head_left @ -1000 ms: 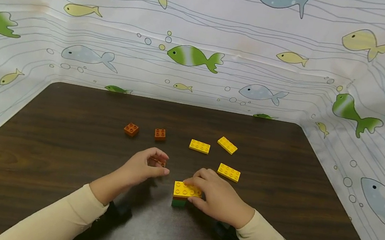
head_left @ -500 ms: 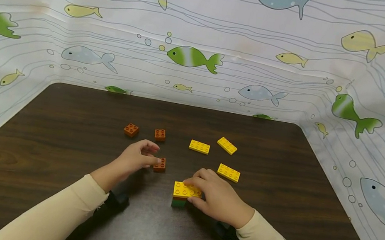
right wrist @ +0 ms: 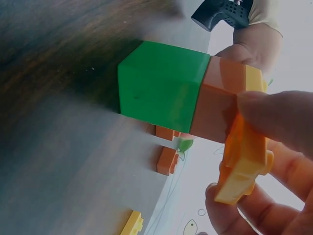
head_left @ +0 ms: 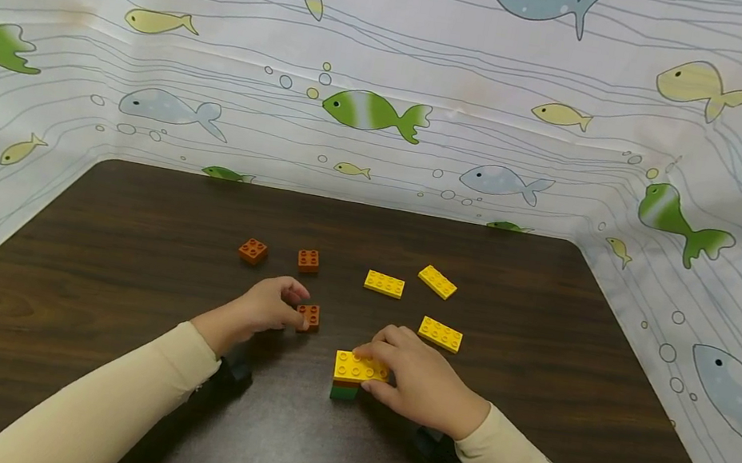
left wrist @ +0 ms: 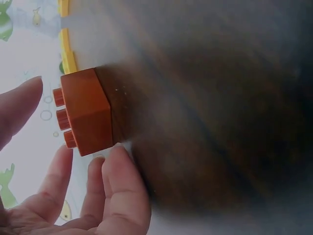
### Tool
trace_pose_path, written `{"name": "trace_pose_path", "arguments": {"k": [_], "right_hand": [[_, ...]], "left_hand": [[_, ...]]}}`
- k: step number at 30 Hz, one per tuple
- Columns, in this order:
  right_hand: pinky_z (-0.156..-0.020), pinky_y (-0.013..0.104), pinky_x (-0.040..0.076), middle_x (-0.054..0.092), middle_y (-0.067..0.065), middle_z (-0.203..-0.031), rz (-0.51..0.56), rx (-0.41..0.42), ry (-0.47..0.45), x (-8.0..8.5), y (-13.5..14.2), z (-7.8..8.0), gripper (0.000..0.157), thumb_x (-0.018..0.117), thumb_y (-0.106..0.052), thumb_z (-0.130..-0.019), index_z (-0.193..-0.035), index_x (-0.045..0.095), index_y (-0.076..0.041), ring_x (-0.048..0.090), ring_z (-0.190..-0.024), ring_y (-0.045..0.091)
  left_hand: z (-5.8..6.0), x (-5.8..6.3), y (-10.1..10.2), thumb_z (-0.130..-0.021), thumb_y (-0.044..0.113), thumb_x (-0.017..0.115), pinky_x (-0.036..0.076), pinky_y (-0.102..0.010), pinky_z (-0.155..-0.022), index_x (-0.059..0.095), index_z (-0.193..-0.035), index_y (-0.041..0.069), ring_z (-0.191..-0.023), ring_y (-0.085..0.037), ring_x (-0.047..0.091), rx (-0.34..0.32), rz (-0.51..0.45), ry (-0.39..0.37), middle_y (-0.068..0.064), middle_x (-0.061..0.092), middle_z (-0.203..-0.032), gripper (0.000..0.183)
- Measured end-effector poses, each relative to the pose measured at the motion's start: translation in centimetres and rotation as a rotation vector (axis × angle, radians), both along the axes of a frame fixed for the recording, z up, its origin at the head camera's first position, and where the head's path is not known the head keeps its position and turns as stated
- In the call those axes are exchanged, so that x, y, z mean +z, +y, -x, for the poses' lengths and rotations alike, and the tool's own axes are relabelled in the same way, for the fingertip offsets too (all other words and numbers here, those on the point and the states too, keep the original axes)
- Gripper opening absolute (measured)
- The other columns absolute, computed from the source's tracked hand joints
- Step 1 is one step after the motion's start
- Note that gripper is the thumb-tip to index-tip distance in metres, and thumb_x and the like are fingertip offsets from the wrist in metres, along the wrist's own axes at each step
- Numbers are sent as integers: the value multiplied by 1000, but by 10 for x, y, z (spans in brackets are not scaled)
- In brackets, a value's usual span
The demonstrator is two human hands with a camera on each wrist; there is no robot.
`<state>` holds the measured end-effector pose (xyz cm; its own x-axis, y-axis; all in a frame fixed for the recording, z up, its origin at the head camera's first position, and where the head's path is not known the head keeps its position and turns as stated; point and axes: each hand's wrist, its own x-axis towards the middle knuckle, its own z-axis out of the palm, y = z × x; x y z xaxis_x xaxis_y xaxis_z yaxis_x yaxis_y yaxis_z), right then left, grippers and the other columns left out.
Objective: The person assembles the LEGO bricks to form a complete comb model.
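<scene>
In the head view, my left hand (head_left: 264, 305) is at the left side of an orange-brown brick (head_left: 312, 314) with studs on top. The left wrist view shows the thumb (left wrist: 19, 107) standing apart from that brick, and the fingertips right at its edge. My right hand (head_left: 421, 377) pinches a yellow eight-stud brick (head_left: 350, 365) between thumb and fingers. This flat brick tops a small stack, overhanging it on the right hand's side. Below it come an orange-brown brick (right wrist: 214, 100) and, at the bottom, a green block (right wrist: 161, 85).
Two more orange-brown bricks, one at the left (head_left: 253, 251) and one nearer the middle (head_left: 308, 260), lie farther back on the dark wooden table (head_left: 140, 260). Three loose yellow bricks (head_left: 384, 284) lie back right. A fish-print sheet (head_left: 400, 50) walls the back and sides.
My left hand first drew back to the left, uncovering the orange-brown brick, then came slightly nearer, its thumb lower beside the brick. My right hand and the stack stay put.
</scene>
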<state>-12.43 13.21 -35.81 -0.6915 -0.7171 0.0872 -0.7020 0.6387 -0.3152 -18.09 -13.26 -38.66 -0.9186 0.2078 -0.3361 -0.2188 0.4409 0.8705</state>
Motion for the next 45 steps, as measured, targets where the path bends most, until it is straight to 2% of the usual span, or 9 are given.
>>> {"name": "trace_pose_path", "arguments": {"k": [9, 13, 20, 25, 33, 39, 45], "right_hand": [[-78, 26, 46, 56, -6, -102, -39, -19, -99, 8, -5, 6, 38, 75, -25, -84, -120, 67, -15, 48, -89, 10], [-79, 27, 47, 57, -6, -102, -44, -22, -106, 8, -5, 8, 39, 76, -25, -83, -119, 67, -16, 49, -89, 9], [-79, 27, 47, 58, -8, -103, -34, -33, -121, 8, -4, 8, 39, 77, -26, -82, -119, 67, -18, 50, -89, 8], [-79, 27, 47, 58, -7, -104, -27, -31, -124, 7, -4, 8, 40, 77, -26, -82, -120, 67, -18, 50, -88, 8], [-80, 28, 48, 58, -7, -104, -14, -27, -131, 5, -2, 9, 40, 77, -26, -83, -120, 66, -18, 50, -88, 8], [-82, 29, 48, 58, -7, -105, -7, -32, -140, 5, -1, 8, 40, 76, -25, -83, -121, 66, -18, 51, -89, 7], [-83, 29, 48, 57, -7, -105, -5, -43, -157, 6, -1, 7, 39, 76, -25, -83, -120, 66, -18, 51, -90, 8]], "left_hand": [[3, 1, 3, -78, 1, 75, 50, -43, -85, 54, -120, -2, -105, -33, 56, -35, 72, -1, -24, 49, -127, 46], [3, 2, 4, -76, 0, 76, 49, -38, -79, 57, -115, -1, -99, -31, 55, -54, 132, 31, -23, 51, -123, 44], [3, 2, 11, -73, -6, 76, 47, -41, -81, 58, -113, -1, -101, -32, 54, -36, 197, 48, -22, 53, -121, 44], [4, 1, 13, -73, -7, 76, 47, -39, -77, 58, -111, -1, -95, -30, 54, -35, 217, 54, -21, 54, -116, 42], [7, -3, 12, -75, -6, 74, 47, -38, -76, 59, -109, -1, -93, -29, 54, -30, 215, 47, -20, 55, -115, 38], [4, 5, 11, -79, -4, 71, 47, -39, -79, 58, -114, 0, -97, -29, 54, -4, 170, 49, -21, 53, -122, 37], [-1, 12, 11, -80, -1, 71, 48, -38, -76, 57, -115, 0, -94, -29, 53, 24, 110, 83, -21, 54, -120, 38]]}}
